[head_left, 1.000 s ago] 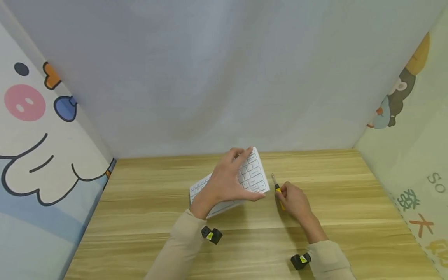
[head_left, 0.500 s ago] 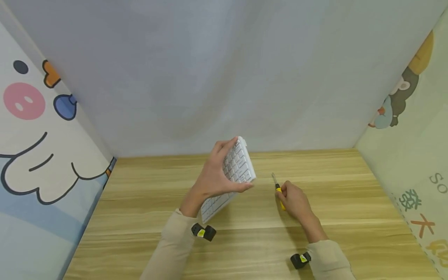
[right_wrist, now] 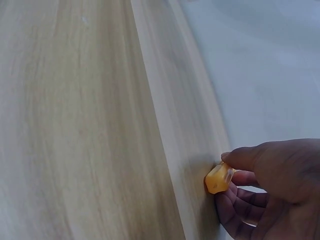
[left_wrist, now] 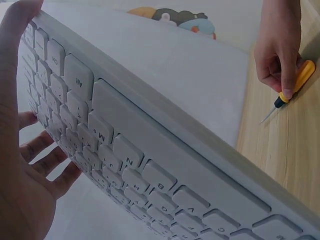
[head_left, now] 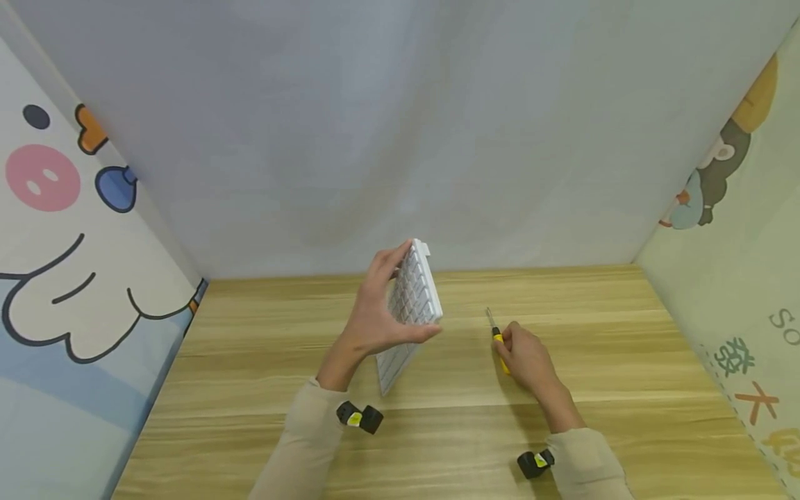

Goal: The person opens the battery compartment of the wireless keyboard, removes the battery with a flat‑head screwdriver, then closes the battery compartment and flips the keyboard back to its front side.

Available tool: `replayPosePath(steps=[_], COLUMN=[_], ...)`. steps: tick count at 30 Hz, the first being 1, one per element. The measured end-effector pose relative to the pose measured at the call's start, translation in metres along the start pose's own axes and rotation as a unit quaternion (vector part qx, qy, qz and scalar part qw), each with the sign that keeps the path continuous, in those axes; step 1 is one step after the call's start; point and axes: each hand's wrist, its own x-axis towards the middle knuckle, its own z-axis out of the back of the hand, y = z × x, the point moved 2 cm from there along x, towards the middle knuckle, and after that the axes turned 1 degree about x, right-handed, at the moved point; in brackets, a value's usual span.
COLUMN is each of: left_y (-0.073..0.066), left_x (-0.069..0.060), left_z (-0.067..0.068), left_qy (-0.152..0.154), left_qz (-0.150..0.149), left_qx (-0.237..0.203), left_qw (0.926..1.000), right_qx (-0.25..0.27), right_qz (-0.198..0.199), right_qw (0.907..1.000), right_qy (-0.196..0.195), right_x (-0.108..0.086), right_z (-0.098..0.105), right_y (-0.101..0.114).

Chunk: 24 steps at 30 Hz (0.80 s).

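A white keyboard [head_left: 414,288] stands tilted on edge above the table, gripped across its width by my left hand [head_left: 373,316]. In the left wrist view its keys [left_wrist: 135,155] face the palm, with the thumb on one long edge and the fingers [left_wrist: 62,177] at the other. Farther right, my right hand [head_left: 528,357] pinches the yellow and black handle of a screwdriver [head_left: 502,355]. The thin metal shaft points away toward the back of the table. From the right wrist only the handle's yellow end [right_wrist: 217,180] shows, between thumb and fingers.
The wood-grain table [head_left: 250,347] meets a grey backdrop [head_left: 400,139] at its rear edge. Side panels with cartoon prints [head_left: 44,177] close off the left and right. A small black camera [head_left: 359,417] sits on each wrist.
My left hand has moved left and turned the keyboard from lying slanted, keys showing, to nearly edge-on. The right hand and screwdriver have stayed almost still.
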Motion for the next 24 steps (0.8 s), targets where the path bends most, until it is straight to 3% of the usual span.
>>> replayPosePath(steps=[13,24], left_y=[0.001,-0.004], left_x=[-0.006,-0.007], left_z=[0.006,0.011], left_qy=[-0.048,-0.061], left_qz=[-0.014,-0.037], left_qx=[-0.120,-0.146], left_qw=[0.9915,0.9866], right_qx=[0.028,0.041], right_qz=[-0.016,0.055], right_qw=[0.9993,0.9963], right_qy=[-0.018,-0.051], right_x=[-0.002,0.003], right_z=[0.003,0.013], right_y=[-0.005,0.007])
